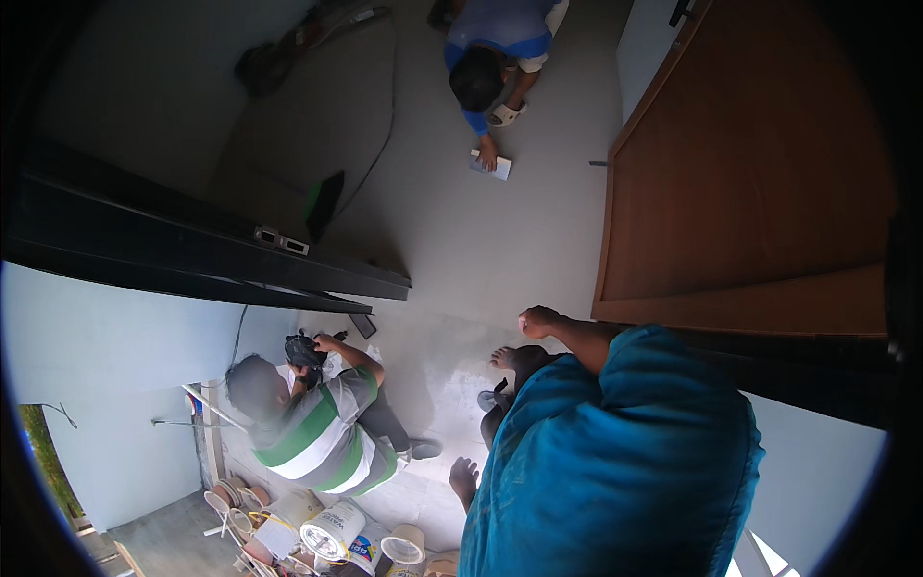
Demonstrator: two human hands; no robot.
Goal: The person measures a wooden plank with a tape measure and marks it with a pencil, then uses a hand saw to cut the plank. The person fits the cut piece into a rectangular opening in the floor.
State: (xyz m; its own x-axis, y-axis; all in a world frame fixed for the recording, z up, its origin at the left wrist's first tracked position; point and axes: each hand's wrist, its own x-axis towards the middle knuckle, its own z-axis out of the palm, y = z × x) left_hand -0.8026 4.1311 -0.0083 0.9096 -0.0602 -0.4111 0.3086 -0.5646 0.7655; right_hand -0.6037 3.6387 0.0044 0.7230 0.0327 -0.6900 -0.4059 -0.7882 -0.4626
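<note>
My teal-clothed body fills the lower right of the head view. My right hand [535, 322] is out over the pale floor beside the wooden door [740, 163], its fingers curled; whatever they may hold is hidden. My left hand [463, 474] hangs low at the left of my body, fingers apart, near the light, patchy floor [437, 413]. A dark foot with visible toes [502, 357] and a dark sandal-like shape [488, 396] show between my hands.
A co-worker in stripes [317, 433] at left handles a black object [300, 348]. Another in blue [495, 29] presses a pale rectangular piece [493, 168] on the floor. Buckets [327, 529], a green broom [322, 202], a cable [385, 135] and dark frames [154, 240] surround us.
</note>
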